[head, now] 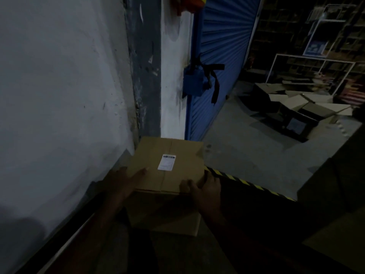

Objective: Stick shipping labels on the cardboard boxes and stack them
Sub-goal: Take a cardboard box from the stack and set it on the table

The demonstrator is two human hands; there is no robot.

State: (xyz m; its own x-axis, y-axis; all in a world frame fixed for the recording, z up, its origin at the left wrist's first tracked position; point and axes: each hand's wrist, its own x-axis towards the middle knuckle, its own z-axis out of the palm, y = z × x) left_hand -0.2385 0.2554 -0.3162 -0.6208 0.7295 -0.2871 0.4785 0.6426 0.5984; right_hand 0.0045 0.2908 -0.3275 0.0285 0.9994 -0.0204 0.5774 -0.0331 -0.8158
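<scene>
Gripping the near right corner of the cardboard box (169, 165), the right hand (205, 189) curls its fingers over the top edge, while the left hand (128, 179) lies flat with fingers spread along the box's left side. The box sits beside the white wall (59, 95), seemingly on another box below (too dark to be sure). It looks stiff, taped shut and fairly light, best held by opposite bottom edges. A white shipping label (166, 162) sits on the box's top; its print is too small to read.
</scene>
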